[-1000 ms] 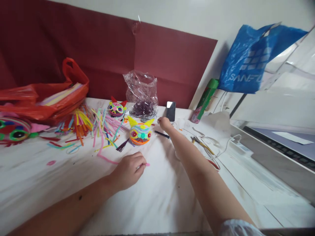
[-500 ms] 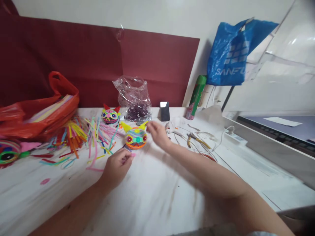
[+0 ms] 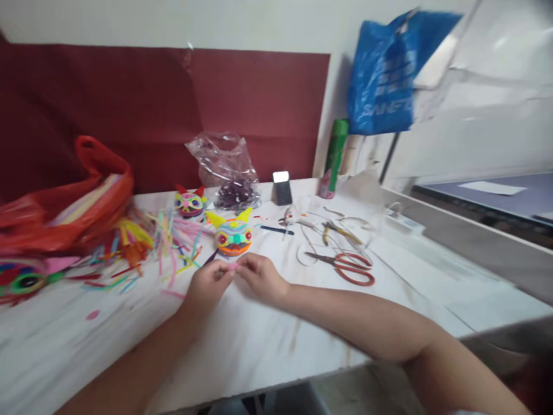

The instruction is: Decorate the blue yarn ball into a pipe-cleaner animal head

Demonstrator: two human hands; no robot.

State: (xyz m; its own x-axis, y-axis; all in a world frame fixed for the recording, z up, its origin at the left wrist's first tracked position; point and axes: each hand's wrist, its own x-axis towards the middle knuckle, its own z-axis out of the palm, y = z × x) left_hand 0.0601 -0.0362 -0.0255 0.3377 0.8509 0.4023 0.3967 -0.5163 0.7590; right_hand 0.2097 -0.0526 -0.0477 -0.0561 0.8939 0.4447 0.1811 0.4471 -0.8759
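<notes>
My left hand [image 3: 209, 285] and my right hand [image 3: 263, 279] meet over the table [image 3: 254, 340], both with fingers closed. Between their fingertips is a small pink piece [image 3: 233, 266], pinched from both sides; its exact kind is too small to tell. Just behind the hands sits a colourful lion-head figure [image 3: 234, 237] with yellow ears and an orange mouth. A dark purple strip [image 3: 211, 257] sticks up beside my left fingers. Farther back stands a similar figure [image 3: 190, 203] with red ears.
Scissors [image 3: 345, 265] with red handles, pliers [image 3: 341, 233] and wires lie to the right. Fuzzy coloured strips [image 3: 181, 230] and a red bag [image 3: 99, 196] are at the left. A phone [image 3: 282, 189], a clear bag [image 3: 228, 167] and a green can [image 3: 334, 155] stand at the back.
My right hand has come from beside the lion-head figure's ear down to my left hand and now grips the pink piece too. The camera view has shifted; the scissors now show fully.
</notes>
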